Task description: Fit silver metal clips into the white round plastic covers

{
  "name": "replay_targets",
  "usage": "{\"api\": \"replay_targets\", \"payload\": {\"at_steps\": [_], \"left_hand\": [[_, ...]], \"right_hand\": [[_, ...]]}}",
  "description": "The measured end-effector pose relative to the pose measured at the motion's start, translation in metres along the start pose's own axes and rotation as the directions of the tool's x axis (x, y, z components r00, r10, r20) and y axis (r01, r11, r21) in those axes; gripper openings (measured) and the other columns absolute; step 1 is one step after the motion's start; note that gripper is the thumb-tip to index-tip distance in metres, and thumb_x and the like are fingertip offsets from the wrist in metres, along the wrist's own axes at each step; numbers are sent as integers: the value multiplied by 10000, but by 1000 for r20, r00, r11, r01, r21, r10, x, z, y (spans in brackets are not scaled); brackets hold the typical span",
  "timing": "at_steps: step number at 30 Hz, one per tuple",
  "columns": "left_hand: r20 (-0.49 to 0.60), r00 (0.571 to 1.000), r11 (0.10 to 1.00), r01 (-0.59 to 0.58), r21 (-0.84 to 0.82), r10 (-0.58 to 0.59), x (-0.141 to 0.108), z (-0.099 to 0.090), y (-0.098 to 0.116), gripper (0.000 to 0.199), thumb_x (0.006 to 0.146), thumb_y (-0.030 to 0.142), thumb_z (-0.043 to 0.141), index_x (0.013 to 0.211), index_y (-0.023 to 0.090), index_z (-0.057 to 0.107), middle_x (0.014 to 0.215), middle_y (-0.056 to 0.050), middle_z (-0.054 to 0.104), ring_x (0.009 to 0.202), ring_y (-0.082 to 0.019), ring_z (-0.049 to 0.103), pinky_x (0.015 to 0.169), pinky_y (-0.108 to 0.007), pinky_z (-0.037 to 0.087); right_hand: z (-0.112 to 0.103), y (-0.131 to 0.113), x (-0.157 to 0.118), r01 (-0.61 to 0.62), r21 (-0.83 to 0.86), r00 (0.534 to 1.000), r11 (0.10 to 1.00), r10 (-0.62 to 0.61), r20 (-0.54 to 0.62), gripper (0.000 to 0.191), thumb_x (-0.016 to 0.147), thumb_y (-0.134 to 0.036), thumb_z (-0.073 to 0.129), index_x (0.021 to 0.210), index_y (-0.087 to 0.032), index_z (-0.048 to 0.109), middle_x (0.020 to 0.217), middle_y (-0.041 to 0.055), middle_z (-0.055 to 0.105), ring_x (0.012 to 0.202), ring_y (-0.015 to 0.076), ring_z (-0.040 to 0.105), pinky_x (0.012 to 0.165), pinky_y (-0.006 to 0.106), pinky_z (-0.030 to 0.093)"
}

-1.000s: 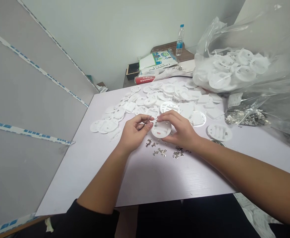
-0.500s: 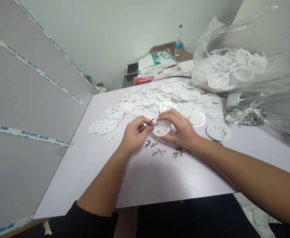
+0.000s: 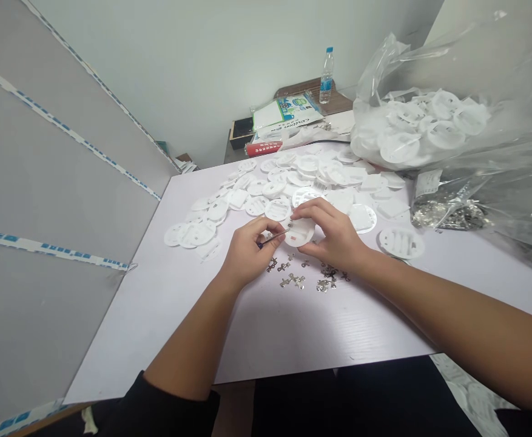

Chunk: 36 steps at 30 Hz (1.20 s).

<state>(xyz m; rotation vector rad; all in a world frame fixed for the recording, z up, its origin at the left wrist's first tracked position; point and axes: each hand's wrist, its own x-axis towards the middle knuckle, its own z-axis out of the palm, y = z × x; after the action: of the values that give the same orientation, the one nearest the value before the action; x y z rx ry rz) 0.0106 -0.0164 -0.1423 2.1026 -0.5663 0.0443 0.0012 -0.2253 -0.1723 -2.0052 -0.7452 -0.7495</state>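
Note:
My left hand is closed on a thin metal tool with a dark end, whose tip reaches the left edge of a white round plastic piece. My right hand grips that round piece between thumb and fingers, its recessed face showing. Small metal parts lie scattered on the table just below both hands, with a darker cluster under my right hand. Behind the hands spreads a heap of white round pieces.
The pale table meets a grey partition at the left. On the right stand a clear bag of white pieces and a bag of metal parts. A water bottle and red tube are at the back.
The tool in my left hand has swung to a flatter angle, its tip now at the round piece's edge. The round piece has shifted slightly right and up with my right hand.

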Motion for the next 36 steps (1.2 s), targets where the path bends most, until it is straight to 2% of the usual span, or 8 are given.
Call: {"api": "replay_targets", "payload": {"at_steps": [4,9,15,20,23,26,31,36], "left_hand": [[-29,999,999,42,10,-41,0,1,1,104,852,315,709,853,210,712,869,-4,695,501,-63,412,540,-275,412],[-59,995,997,80,18,-79,0,2,3,71,818,281,718,842,214,721,803,0,690,505,-73,408,500,-264,369],[-70,995,997,71,22,-70,1,1,0,98,835,267,695,913,231,742,866,-5,709,523,-79,411,534,-274,391],[-59,998,997,-21,73,25,2,2,-3,111,866,259,657,922,233,749,873,-16,702,589,-102,462,593,-280,422],[-26,999,998,27,62,-25,1,3,-2,119,882,265,639,972,232,709,920,-6,699,543,-79,446,578,-270,422],[-15,996,995,91,46,-91,0,2,-1,173,875,282,653,1042,239,641,940,7,686,509,-60,427,560,-255,422],[-32,995,991,95,98,-93,-1,1,-1,169,839,282,691,980,237,609,889,6,690,610,-96,513,613,-255,438],[-31,996,991,82,106,-80,-2,4,-3,181,840,288,699,992,253,608,793,32,689,555,-98,498,556,-254,399]], "right_hand": [[0,1,-1,21,0,1000,1000,-21,0,363,761,-141,690,1094,-262,609,1080,54,648,1025,249,653,825,406,560],[1,1,-1,25,-26,1000,999,-25,13,321,804,-188,708,1098,-272,612,1094,59,651,1026,257,657,817,415,568],[1,-1,0,41,-29,999,999,-41,6,340,827,-194,720,1136,-272,602,1098,63,652,1028,256,662,832,419,577],[1,-2,-2,-3,9,999,1000,2,36,545,843,-203,718,1341,-303,520,1133,61,655,1040,255,656,838,413,581],[1,-1,-3,2,33,998,999,-4,56,671,850,-182,706,1447,-337,440,1147,56,643,1064,250,647,859,410,578],[1,-2,-3,32,20,997,999,-34,69,703,862,-171,695,1479,-353,411,1164,56,637,1057,243,643,850,400,580],[0,-3,-3,83,35,987,996,-87,138,749,859,-111,643,1514,-366,386,1201,63,627,1069,246,639,842,396,589],[2,-1,-4,141,110,971,984,-159,180,835,838,-47,589,1550,-400,336,1271,59,614,1153,248,628,918,427,582]]}}
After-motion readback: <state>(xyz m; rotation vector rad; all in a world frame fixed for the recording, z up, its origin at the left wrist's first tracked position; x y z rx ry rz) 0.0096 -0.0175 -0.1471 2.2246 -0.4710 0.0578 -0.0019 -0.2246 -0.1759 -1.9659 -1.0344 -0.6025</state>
